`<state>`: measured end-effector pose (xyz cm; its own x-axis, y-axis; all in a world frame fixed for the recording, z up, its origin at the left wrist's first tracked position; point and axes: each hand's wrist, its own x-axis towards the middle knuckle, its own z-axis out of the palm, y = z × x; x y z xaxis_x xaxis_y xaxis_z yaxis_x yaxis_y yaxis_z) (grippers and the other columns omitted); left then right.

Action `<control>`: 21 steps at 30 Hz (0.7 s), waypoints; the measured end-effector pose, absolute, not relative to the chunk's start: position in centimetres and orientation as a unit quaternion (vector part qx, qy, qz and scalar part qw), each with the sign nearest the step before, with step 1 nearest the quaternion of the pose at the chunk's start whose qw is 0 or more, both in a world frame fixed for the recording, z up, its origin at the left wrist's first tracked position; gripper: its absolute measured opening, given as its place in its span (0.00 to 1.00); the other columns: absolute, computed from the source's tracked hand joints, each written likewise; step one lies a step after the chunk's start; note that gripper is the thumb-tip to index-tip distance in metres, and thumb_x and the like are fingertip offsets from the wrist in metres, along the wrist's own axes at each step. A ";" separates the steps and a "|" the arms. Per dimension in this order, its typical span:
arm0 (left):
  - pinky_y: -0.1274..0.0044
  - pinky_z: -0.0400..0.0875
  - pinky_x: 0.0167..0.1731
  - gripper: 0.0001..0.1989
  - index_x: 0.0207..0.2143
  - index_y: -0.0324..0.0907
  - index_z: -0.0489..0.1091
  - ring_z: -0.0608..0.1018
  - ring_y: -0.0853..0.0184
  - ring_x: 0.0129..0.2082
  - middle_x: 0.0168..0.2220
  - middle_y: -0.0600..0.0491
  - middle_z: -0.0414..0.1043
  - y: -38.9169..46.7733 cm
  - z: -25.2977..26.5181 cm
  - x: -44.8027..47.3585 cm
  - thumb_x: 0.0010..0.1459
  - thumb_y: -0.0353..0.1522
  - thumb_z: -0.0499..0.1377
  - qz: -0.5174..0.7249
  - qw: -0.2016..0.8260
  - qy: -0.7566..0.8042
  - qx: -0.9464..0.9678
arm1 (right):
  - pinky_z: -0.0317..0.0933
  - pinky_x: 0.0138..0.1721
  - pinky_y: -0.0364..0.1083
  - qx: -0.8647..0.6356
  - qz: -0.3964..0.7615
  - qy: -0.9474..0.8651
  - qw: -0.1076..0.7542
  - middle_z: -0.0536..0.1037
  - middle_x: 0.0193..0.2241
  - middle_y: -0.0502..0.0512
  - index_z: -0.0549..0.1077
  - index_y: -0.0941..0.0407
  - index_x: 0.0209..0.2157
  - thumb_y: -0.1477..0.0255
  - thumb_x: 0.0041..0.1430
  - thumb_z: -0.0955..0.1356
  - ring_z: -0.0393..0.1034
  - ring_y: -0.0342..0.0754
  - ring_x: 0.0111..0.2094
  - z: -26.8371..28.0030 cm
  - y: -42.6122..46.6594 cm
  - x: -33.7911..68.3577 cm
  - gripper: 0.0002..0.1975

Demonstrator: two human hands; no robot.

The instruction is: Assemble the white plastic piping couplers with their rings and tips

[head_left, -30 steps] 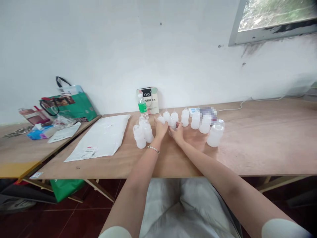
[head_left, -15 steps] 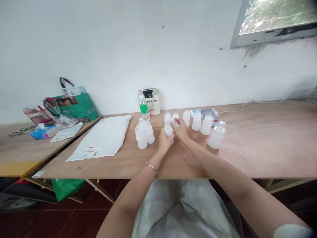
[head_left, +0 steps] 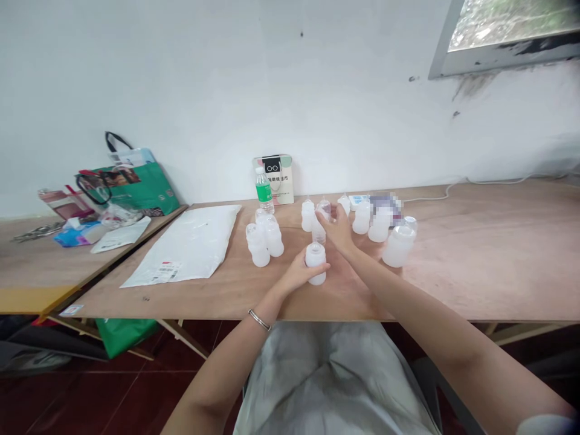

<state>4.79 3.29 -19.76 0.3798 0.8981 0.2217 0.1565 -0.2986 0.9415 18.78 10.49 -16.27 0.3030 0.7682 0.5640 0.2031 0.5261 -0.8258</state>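
Observation:
My left hand (head_left: 296, 272) is wrapped around a frosted white baby bottle (head_left: 316, 273) standing upright near the table's front edge; its clear cover is off and the teat area shows on top. My right hand (head_left: 338, 228) has its fingers closed on a clear cap (head_left: 323, 210) among the bottles behind. Whether that cap sits on a bottle cannot be made out. Just beside the right fingers stands another baby bottle (head_left: 308, 216), and one more (head_left: 318, 234) is partly hidden below the hand.
Several baby bottles (head_left: 259, 244) cluster to the left, and more (head_left: 399, 246) form a row to the right. A green-labelled water bottle (head_left: 264, 192) and a paper bag (head_left: 284, 181) stand by the wall. A white mailing bag (head_left: 194, 241) lies flat on the wooden table (head_left: 489, 260).
My left hand has drawn its bottle toward me, down to the front of the table. My right hand has moved slightly away and right, apart from the left, with the clear cap.

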 end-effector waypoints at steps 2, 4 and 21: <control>0.66 0.74 0.42 0.13 0.46 0.37 0.69 0.77 0.63 0.42 0.45 0.49 0.72 2.5 -20.0 4.6 0.60 0.33 0.61 0.403 0.479 0.376 0.683 | 0.62 0.52 0.53 -0.402 0.241 -0.561 0.682 0.76 0.42 0.55 0.69 0.54 0.43 0.60 0.52 0.71 0.70 0.51 0.46 -15.6 8.8 18.9 0.19; 0.66 0.73 0.42 0.14 0.46 0.38 0.69 0.76 0.63 0.41 0.44 0.49 0.73 1.5 -20.3 4.6 0.57 0.32 0.63 0.412 0.493 0.376 0.668 | 0.65 0.49 0.52 -0.366 0.284 -0.574 0.675 0.77 0.40 0.54 0.70 0.53 0.41 0.58 0.54 0.69 0.72 0.51 0.44 -15.2 6.6 19.0 0.17; 0.71 0.70 0.46 0.26 0.51 0.40 0.67 0.75 0.57 0.48 0.48 0.46 0.73 -1.5 -20.6 5.1 0.49 0.36 0.66 0.456 0.547 0.350 0.608 | 0.69 0.43 0.52 -0.294 0.390 -0.625 0.610 0.78 0.39 0.56 0.68 0.51 0.43 0.60 0.54 0.71 0.75 0.51 0.41 -18.7 -0.4 17.2 0.17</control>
<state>5.09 -1.50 -20.59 0.3390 0.9249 0.1720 -0.0735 -0.1563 0.9850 17.16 -0.42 -18.72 -0.0842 0.8421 0.5326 -0.1080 0.5237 -0.8450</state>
